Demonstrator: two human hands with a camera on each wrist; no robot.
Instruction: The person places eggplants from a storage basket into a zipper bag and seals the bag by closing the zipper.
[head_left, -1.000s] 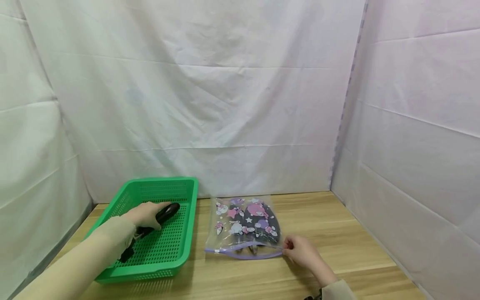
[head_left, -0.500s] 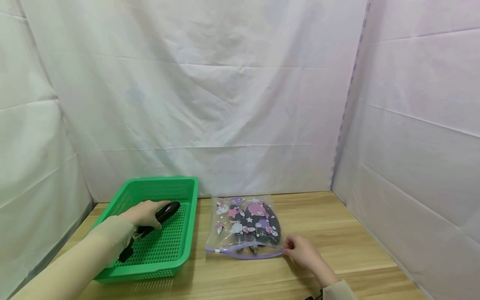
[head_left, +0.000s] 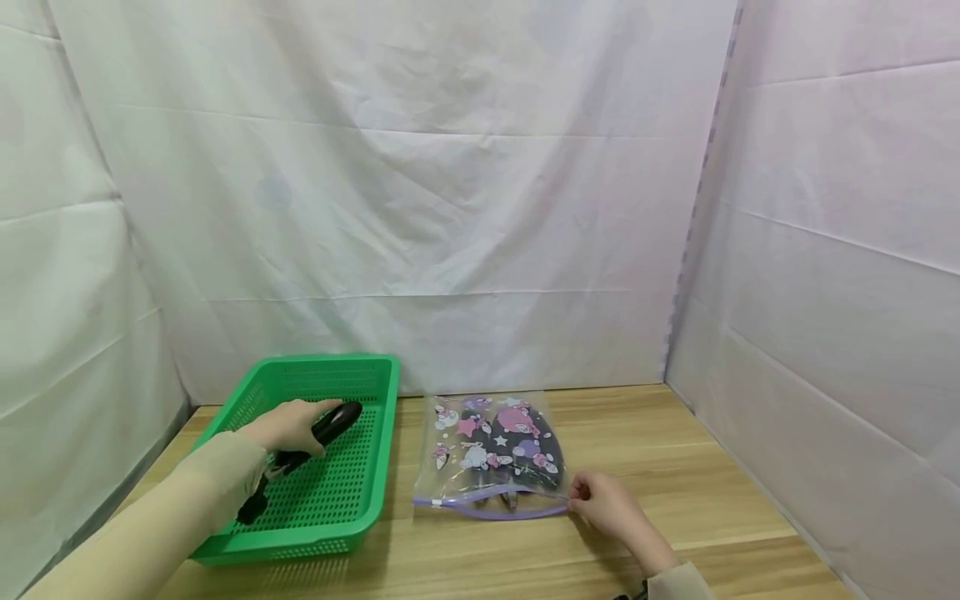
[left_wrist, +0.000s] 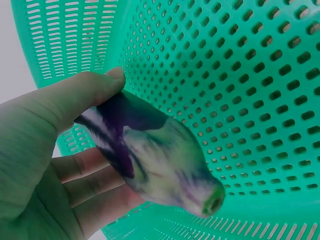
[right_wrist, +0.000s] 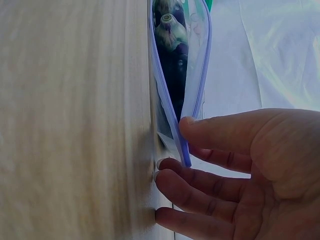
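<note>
My left hand [head_left: 291, 425] grips a dark purple eggplant [head_left: 336, 423] inside the green basket. In the left wrist view its pale green and purple stem end [left_wrist: 170, 155] points away from the palm, the thumb on one side and the fingers on the other. At the right corner of a clear printed zip bag [head_left: 448, 475], my right hand [head_left: 606, 502] pinches the purple zip edge [right_wrist: 186, 150] between thumb and fingers. The bag lies flat with its mouth gaping toward me. Eggplants [right_wrist: 172, 37] are inside it, their stem ends at the opening.
The perforated green basket [head_left: 380, 467] stands at the left of the wooden table [head_left: 637, 433]. A white zip slider [head_left: 437, 503] sits near the bag's left corner. White cloth [head_left: 420, 208] encloses the table at the back and both sides.
</note>
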